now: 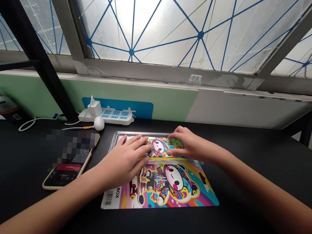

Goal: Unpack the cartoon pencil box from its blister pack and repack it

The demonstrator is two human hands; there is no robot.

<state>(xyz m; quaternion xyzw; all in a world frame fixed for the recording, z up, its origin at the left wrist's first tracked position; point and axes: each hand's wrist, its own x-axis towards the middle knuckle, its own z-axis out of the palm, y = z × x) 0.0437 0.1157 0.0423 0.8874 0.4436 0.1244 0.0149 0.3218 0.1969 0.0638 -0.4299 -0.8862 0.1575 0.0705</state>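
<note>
A clear plastic blister tray (114, 138) lies on the black table, with a slim case (159, 145) printed with a white-faced cartoon figure in it. My left hand (129, 159) rests palm down over the left part of the tray, fingers spread. The thumb and fingers of my right hand (188, 142) span the case's green right end and grip it across its width. In front of the tray lies a colourful backing card (175, 186) with the same figure, a barcode and the word BOX. My left hand covers part of the case and the card's upper left.
Left of the card lies a phone (66, 171) with a partly blurred screen. Behind stands a white power strip (117, 116) with a plugged-in charger (94, 108) and cable. A bottle (2, 104) leans at far left. A black frame post (40, 52) rises beside the window.
</note>
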